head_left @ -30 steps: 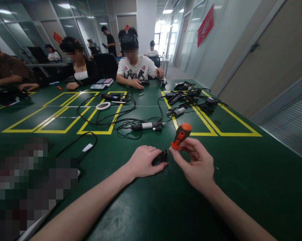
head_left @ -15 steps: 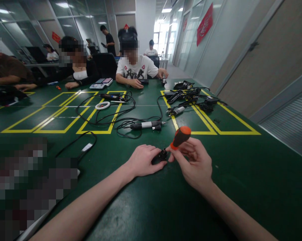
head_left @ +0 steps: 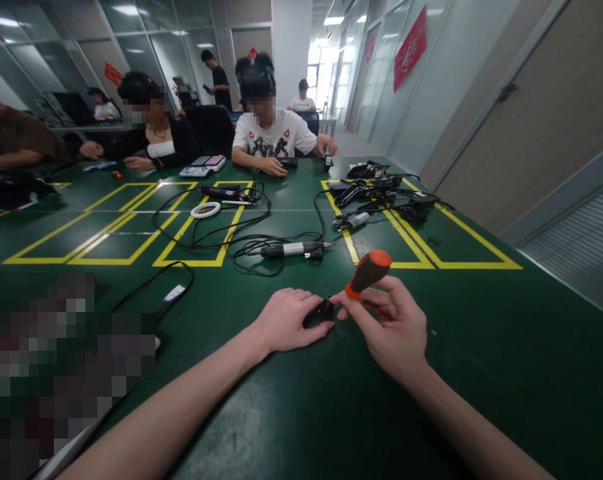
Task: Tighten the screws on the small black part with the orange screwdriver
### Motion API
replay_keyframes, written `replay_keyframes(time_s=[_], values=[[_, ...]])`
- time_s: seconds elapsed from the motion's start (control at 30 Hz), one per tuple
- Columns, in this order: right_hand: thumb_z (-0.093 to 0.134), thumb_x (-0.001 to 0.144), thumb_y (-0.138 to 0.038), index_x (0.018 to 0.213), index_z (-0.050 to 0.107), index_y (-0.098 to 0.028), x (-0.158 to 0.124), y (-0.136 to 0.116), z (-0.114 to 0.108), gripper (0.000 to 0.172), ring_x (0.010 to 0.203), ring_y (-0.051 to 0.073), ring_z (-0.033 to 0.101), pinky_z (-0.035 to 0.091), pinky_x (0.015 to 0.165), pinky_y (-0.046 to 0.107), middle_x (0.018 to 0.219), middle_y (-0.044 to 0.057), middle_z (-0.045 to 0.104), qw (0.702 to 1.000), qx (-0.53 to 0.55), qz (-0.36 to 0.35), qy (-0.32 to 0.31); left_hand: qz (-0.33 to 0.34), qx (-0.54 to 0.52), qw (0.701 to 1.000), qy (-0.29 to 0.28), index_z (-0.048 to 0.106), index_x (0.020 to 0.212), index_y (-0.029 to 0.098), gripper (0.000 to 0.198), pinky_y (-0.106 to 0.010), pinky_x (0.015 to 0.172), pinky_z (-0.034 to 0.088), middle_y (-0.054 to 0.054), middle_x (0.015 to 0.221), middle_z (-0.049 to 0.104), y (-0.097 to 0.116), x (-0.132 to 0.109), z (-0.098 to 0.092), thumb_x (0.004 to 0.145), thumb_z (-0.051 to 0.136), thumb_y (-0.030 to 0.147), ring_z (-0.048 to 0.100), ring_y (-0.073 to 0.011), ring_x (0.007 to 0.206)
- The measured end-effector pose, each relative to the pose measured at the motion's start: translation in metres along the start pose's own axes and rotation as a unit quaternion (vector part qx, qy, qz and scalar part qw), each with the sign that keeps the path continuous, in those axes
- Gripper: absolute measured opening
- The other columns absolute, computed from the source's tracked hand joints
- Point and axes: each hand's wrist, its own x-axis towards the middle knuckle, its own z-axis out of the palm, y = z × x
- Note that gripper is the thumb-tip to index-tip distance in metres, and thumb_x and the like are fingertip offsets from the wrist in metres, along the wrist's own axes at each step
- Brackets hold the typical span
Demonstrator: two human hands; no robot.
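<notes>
My left hand (head_left: 291, 321) rests on the green table, its fingers and thumb closed round a small black part (head_left: 326, 309) whose round end sticks out to the right. Most of that part is hidden under the palm. Just to the right, my right hand (head_left: 394, 323) pinches a screwdriver (head_left: 370, 272) with an orange and dark grey handle near the handle's lower end. The screwdriver leans to the right, handle up. Its shaft is mostly hidden by my fingers, so I cannot tell whether the tip touches the black part.
Beyond my hands lies a grey and black pen-like power tool (head_left: 289, 249) with coiled black cable. Tangled black parts and cables (head_left: 371, 190) lie at the back right, a white ring (head_left: 205, 210) at the back left. Across the green table (head_left: 481, 333), a person in white (head_left: 274, 137) sits holding objects.
My right hand and the screwdriver handle have shifted slightly right, and the handle leans further over. My left hand stays put. A seated person at far left has lifted a hand.
</notes>
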Motion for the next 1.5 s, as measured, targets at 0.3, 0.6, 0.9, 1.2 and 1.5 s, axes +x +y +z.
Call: replay_keyframes(time_s=[0.3,0.6,0.9,1.2,1.5], values=[[0.058,0.098,-0.02,0.12,0.069,-0.023,-0.001,0.001,0.001,0.024,0.052,0.009,0.061,0.056,0.049,0.024,0.093,0.003,0.073,1.0,0.026,-0.01,-0.005,-0.009,-0.052,0.999,0.008,0.071,0.096,0.02,0.028,-0.029,0.071,0.048,-0.003,0.08,0.069,-0.001,0.0,-0.001,0.092,0.068,0.047,0.067,-0.0188,0.075],[0.063,0.096,-0.022,0.117,0.069,-0.021,-0.005,0.002,0.003,0.022,0.057,0.013,0.064,0.058,0.056,0.026,0.076,-0.001,0.069,1.0,0.011,0.017,-0.013,-0.109,-0.411,0.904,-0.04,0.077,0.114,0.018,0.035,-0.025,0.071,0.043,-0.002,0.096,0.078,-0.018,0.005,-0.015,0.081,0.081,0.03,0.065,-0.0145,0.082],[0.067,0.096,-0.025,0.099,0.061,-0.023,-0.007,-0.001,0.007,0.006,0.057,0.012,0.065,0.057,0.055,0.025,0.081,0.001,0.074,0.998,0.052,0.027,-0.007,-0.146,-0.535,0.829,-0.068,0.079,0.098,0.014,0.047,-0.025,0.075,0.047,-0.002,0.084,0.077,-0.025,0.008,-0.009,0.059,0.097,0.032,0.067,-0.0133,0.078],[0.066,0.093,-0.019,0.091,0.067,-0.022,-0.007,-0.002,0.007,0.004,0.058,0.012,0.063,0.056,0.051,0.022,0.076,-0.002,0.062,1.0,0.012,0.002,-0.009,-0.163,-0.596,0.78,-0.1,0.077,0.096,0.013,0.05,-0.027,0.079,0.058,-0.006,0.088,0.081,-0.036,0.008,-0.007,0.056,0.099,0.032,0.074,-0.0139,0.076],[0.069,0.093,-0.015,0.112,0.067,-0.022,-0.008,0.003,0.003,0.02,0.064,0.014,0.073,0.062,0.063,0.027,0.083,0.001,0.078,1.0,-0.003,-0.023,0.006,-0.131,-0.58,0.798,-0.099,0.079,0.102,0.012,0.034,-0.023,0.077,0.056,-0.006,0.091,0.081,-0.037,0.009,-0.01,0.073,0.088,0.026,0.072,-0.0123,0.077]])
